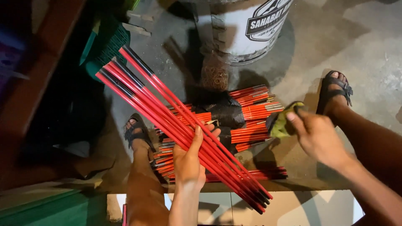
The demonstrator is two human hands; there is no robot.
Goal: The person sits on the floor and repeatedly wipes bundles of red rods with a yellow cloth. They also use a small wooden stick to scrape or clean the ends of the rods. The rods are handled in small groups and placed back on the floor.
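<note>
rods in hand: a fan of thin red rods with black tips at both ends is seen, held slanted from the upper left down to the lower right, above the floor and in front of the knees.
rod look: glossy red shafts, straight and slender, spread apart at the upper end and bunched close at the lower end.
left hand: raised palm up under the middle of the fan, with fingers curled over the rods; the rods are clasped firmly.
left arm: extended upward from the bottom edge, wrist straight.
right hand: held out to the right of the fan, well apart from it, back of the hand toward the camera.
right grip: a crumpled yellow-green cloth is pinched between thumb and fingertips; the hand is closed on it.
right arm: reaching in from the lower right corner, slightly bent.
floor pile: more red rods are laid in bundles on the grey concrete floor, some wrapped in black plastic, below the held fan.
feet: a black sandal is worn on the left foot beside the pile, and another sandal on the right foot near the cloth.
bucket: a white round bucket stands beyond the pile, at the top centre.
green crate: seen at the upper left, behind the rod tips.
</note>
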